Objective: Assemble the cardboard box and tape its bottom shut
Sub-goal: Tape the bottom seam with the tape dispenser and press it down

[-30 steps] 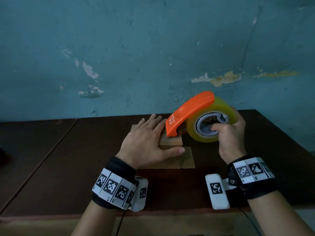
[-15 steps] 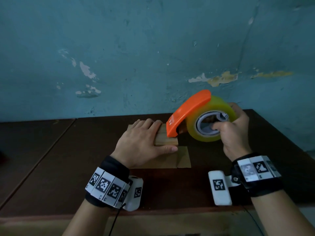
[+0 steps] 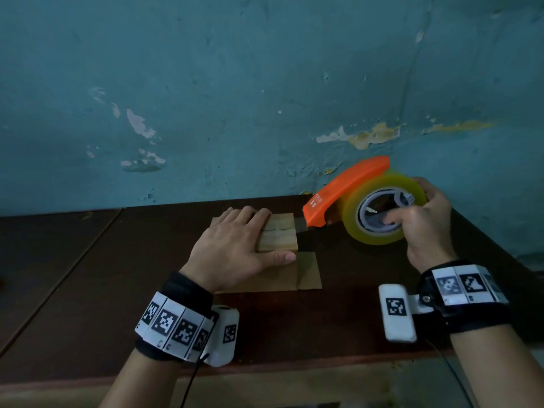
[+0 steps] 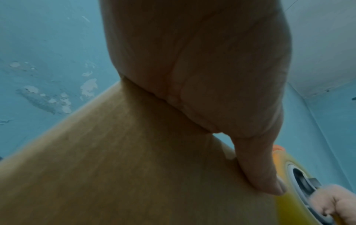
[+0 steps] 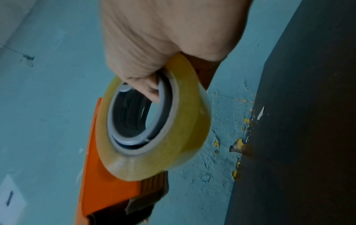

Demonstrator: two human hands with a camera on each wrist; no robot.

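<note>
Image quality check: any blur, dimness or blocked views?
Head view: dim, bluish, mostly sharp, with the tape dispenser slightly smeared. Left wrist view: left hand and box fill the frame, soft. Right wrist view: sharper on the tape roll.

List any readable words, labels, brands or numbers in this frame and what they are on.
No text can be read.
Tape dispenser: small white print near its tip, too blurred to read.
Wrist bands: black-and-white square code markers only, no words.
Cardboard box: no print visible.

Shabby workroom: peeling teal wall [image 3: 206, 98]
</note>
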